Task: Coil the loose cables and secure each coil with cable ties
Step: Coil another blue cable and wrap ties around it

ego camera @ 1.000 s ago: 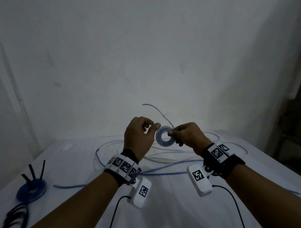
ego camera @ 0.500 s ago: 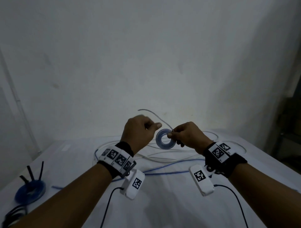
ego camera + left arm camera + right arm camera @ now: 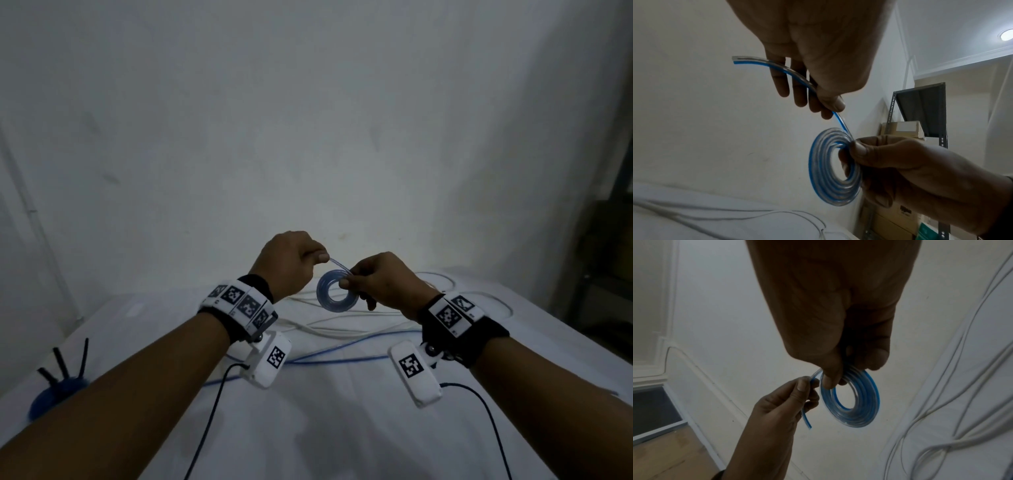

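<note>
Held above the table [image 3: 342, 428], the right hand [image 3: 383, 284] pinches the flat blue-and-clear cable coil [image 3: 337, 295] so it cannot unwind; the left hand [image 3: 291, 265] pinches its free tail [image 3: 777, 65], probably for the last turn.

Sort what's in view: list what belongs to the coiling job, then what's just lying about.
In the job:
- clear-blue coil, pinched by the right hand
- its free tail, held by the left hand
- loose white cables and blue cable on the table
- tied blue coil, black ties sticking up

Lying about:
- metal shelf
- cardboard boxes
</note>
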